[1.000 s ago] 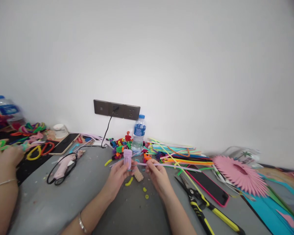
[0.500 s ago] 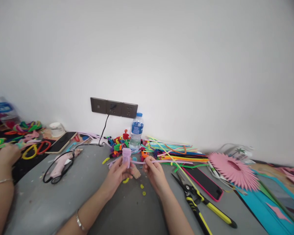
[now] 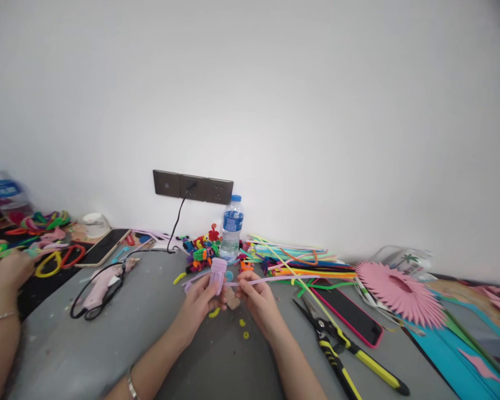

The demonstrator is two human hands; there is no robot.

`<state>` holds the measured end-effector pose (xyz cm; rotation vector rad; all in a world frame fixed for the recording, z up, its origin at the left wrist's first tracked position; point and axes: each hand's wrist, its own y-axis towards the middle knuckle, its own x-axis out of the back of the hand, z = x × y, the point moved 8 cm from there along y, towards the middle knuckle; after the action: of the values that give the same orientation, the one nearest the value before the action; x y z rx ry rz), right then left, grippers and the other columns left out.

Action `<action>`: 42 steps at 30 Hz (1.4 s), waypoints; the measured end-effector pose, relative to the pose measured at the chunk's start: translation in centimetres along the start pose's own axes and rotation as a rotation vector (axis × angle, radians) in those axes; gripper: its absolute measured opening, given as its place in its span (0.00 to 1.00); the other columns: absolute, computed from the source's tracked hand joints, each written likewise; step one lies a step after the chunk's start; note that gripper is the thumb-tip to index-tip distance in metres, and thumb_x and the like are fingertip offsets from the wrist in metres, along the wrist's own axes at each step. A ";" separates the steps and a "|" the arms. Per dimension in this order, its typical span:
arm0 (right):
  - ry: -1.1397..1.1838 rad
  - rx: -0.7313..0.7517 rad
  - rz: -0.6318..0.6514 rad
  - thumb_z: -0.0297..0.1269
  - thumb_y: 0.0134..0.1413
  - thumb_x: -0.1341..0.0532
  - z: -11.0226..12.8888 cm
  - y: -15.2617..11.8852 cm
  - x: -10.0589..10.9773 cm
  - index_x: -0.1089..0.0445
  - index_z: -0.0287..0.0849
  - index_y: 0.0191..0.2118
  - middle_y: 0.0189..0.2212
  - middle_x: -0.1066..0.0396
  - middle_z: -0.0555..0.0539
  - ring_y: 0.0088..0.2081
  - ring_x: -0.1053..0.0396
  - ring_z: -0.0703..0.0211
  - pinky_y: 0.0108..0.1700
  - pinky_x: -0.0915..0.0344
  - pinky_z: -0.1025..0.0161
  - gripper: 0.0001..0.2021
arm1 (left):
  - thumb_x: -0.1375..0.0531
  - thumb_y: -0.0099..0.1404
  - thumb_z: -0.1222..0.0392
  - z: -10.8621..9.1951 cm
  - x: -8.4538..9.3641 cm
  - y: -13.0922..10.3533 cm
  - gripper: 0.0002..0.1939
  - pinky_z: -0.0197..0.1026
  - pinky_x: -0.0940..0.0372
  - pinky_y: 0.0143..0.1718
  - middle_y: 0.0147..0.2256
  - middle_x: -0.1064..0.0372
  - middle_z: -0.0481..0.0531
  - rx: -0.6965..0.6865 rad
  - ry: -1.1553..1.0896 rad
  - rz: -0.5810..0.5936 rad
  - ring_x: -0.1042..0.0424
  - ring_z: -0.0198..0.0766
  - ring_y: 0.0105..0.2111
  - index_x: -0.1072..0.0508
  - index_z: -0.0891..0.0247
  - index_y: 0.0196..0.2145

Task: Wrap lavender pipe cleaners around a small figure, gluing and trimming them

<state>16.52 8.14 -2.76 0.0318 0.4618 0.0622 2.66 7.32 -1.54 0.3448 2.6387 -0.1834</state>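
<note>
Between the thumb and fingers of my left hand (image 3: 198, 304) is a small lilac tube-shaped piece (image 3: 218, 272) that looks made of pipe cleaners, its top tilted a little to the right. My right hand (image 3: 256, 300) pinches a long lilac pipe cleaner (image 3: 283, 279). One end runs left toward the tube and the other sticks out to the right past my fingers. Whether the strand is joined to the tube I cannot tell. Under my hands lie a tan lump (image 3: 232, 300) and small yellow bits (image 3: 245, 335) on the grey table.
Yellow-black pliers-like cutters (image 3: 329, 333) and a pink-edged phone (image 3: 350, 314) lie right, near a pink paper fan (image 3: 400, 289). Pipe cleaners (image 3: 312, 258) and a water bottle (image 3: 232, 228) are behind. Left are a pink glue gun (image 3: 98, 291), scissors (image 3: 58, 261) and another person's hand (image 3: 10, 278).
The lilac tube has tilted from upright toward the right. My right hand has shifted slightly left, closer to my left hand, still pinching the strand.
</note>
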 end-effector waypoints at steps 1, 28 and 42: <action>-0.014 0.001 0.017 0.52 0.41 0.26 -0.1 -0.1 -0.2 0.28 0.43 0.31 0.21 0.32 0.54 0.24 0.35 0.64 0.30 0.40 0.67 0.20 | 0.29 0.51 0.42 0.1 0.0 0.0 0.25 0.37 0.32 0.30 0.30 0.29 0.51 0.001 0.008 0.006 0.30 0.35 0.28 0.23 0.66 0.36; 0.072 0.088 0.113 0.47 0.46 0.27 0.4 -0.6 -2.2 0.30 0.44 0.27 0.25 0.29 0.51 0.25 0.33 0.60 0.32 0.38 0.62 0.15 | 0.33 0.57 0.47 1.0 -0.9 0.0 0.21 0.34 0.40 0.24 0.25 0.30 0.46 0.039 0.101 0.124 0.35 0.31 0.20 0.28 0.65 0.41; 0.050 0.152 -0.017 0.43 0.42 0.25 0.3 -0.2 -1.0 0.34 0.44 0.22 0.25 0.29 0.51 0.28 0.33 0.60 0.35 0.37 0.62 0.17 | 0.36 0.60 0.46 1.3 -0.9 -0.2 0.17 0.35 0.45 0.24 0.23 0.41 0.42 -0.016 0.188 0.158 0.43 0.29 0.20 0.32 0.64 0.34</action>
<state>15.77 7.85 -2.03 0.1762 0.5161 0.0114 3.99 6.64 -2.27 0.5894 2.7788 -0.0816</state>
